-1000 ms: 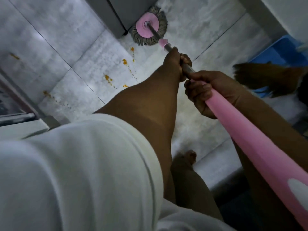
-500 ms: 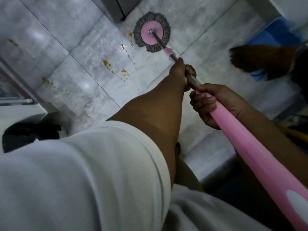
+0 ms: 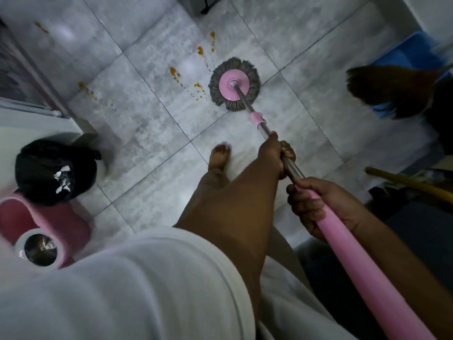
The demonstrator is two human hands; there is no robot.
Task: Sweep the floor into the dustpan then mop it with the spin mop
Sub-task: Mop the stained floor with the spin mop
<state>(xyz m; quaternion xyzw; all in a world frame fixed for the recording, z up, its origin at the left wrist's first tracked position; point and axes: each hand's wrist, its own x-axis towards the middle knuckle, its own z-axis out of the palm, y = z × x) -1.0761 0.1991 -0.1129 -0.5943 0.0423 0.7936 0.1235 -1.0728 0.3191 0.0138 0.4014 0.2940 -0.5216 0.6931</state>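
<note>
The spin mop's round grey head with a pink disc (image 3: pixel 234 84) lies flat on the grey tiled floor (image 3: pixel 152 133), just right of a trail of orange spots (image 3: pixel 174 72). Its metal pole (image 3: pixel 259 123) runs down-right into a pink handle (image 3: pixel 362 273). My left hand (image 3: pixel 275 157) is closed around the metal part of the pole. Lower down the pole, my right hand (image 3: pixel 318 207) grips the top of the pink handle. A pink spin bucket (image 3: pixel 41 234) with a steel basket stands at the lower left.
A black bag (image 3: pixel 52 171) sits beside the bucket at the left. A brown broom head (image 3: pixel 389 90) leans over a blue dustpan (image 3: pixel 407 57) at the right. A yellow stick (image 3: pixel 411 184) lies at the right edge. My bare foot (image 3: pixel 219 155) stands mid-floor.
The mop head has slid back toward me across the tiles, from by the dark cabinet corner to right of the orange spots. The view dropped, bringing the bucket, bag and my foot into sight.
</note>
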